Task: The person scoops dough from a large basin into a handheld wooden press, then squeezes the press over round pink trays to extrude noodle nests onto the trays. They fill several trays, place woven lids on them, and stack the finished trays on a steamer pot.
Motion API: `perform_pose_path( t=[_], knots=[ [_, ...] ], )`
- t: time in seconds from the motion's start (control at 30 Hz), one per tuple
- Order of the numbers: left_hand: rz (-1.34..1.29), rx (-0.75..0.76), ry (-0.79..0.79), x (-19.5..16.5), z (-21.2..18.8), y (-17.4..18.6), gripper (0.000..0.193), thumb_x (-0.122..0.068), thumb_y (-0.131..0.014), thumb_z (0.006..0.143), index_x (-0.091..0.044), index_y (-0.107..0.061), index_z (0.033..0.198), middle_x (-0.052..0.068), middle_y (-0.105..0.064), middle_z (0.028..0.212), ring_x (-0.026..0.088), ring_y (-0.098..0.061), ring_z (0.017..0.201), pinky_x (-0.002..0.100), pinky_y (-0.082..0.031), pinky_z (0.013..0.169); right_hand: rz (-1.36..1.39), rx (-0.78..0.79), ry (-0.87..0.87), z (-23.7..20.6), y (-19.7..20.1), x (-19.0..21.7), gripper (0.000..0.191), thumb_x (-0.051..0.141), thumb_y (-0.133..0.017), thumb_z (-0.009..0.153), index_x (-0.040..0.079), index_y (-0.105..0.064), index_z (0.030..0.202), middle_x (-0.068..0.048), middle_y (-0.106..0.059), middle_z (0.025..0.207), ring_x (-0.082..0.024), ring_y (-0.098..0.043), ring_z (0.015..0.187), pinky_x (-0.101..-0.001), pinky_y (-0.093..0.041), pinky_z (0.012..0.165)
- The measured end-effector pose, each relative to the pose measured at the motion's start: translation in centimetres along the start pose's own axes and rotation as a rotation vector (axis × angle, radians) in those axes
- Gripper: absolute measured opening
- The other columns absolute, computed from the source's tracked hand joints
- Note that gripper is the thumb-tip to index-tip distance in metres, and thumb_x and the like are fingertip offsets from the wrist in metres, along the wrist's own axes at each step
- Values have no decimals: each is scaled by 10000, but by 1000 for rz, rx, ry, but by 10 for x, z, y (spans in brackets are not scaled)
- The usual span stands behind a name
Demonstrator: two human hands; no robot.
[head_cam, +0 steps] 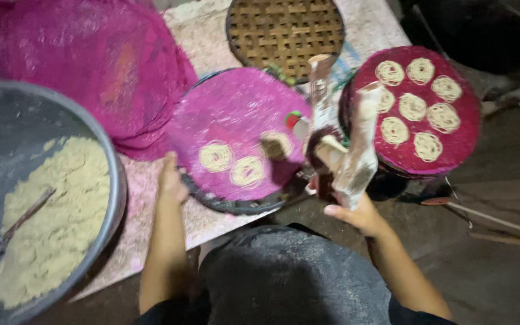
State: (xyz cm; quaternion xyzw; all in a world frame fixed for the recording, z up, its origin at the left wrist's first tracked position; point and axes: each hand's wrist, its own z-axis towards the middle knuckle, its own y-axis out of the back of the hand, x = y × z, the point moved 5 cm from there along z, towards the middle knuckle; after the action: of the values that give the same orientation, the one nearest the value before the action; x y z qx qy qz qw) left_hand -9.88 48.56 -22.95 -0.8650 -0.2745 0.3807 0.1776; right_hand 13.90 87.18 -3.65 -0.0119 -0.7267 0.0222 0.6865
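The left hand (171,179) is seen from behind, laid on the near rim of a round tray (236,129) covered with pink mesh; the fingers are curled over the edge, though how tightly the rim is gripped cannot be told from this angle. Three coils of noodle (216,156) are laid on that tray, two just beside each other near the hand and one farther right, partly in shadow.

The right hand (356,215) is closed round the lower end of a wooden press (341,141), which is held upright and dusted with flour, its top reaching up between the two trays. The press is blurred, so its parts cannot be made out exactly.

A second tray (467,141), covered in darker red mesh, is set to the right and bears eight coils. A bare woven tray (284,33) lies behind. A heap of pink mesh (91,66) is piled at the far left, and a large metal bowl (112,198) of pale dough with a stick in it stands at the near left on the surface (145,235).
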Motion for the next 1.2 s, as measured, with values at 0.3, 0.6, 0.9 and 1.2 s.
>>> perform_pose_path(
  t=[0.3, 0.6, 0.9, 1.2],
  knots=[
    [89, 282, -83, 89, -119, -6, 620, -247, -514, 988, -126, -224, 1522, 106, -507, 1397, 289, -551, 1232, 483, -509, 978, -42, 105, -56, 32, -20, -11, 865, 314, -795, 830, -12, -381, 1516, -138, -505, 1450, -269, -490, 1353, -414, -370, 1147],
    [181, 362, -734, -60, -127, -56, 756, -360, -659, 1012, -3, -307, 1579, 211, -405, 1593, 307, -364, 1519, 421, -293, 1257, 80, 492, -348, 91, -80, 22, 1012, 668, -587, 836, -63, -394, 1509, -221, -609, 1306, -321, -612, 1189, -447, -467, 1050],
    [-429, 1379, -175, -131, -155, -168, 680, -431, -619, 959, -110, -453, 1535, 90, -528, 1357, 243, -502, 1342, 404, -354, 1209, 60, 807, -711, 115, -98, 37, 976, 744, -386, 915, -73, -419, 1447, -275, -646, 1282, -367, -697, 1136, -477, -545, 1004],
    [-634, 1334, -209, -131, -76, -175, 348, -354, -674, 907, -169, -556, 1177, 6, -602, 1135, 231, -578, 1233, 484, -404, 1241, -568, 605, -806, 183, -54, 25, 862, 677, -233, 944, 4, -451, 1435, -191, -609, 1356, -274, -613, 1176, -390, -493, 976]
  ],
)
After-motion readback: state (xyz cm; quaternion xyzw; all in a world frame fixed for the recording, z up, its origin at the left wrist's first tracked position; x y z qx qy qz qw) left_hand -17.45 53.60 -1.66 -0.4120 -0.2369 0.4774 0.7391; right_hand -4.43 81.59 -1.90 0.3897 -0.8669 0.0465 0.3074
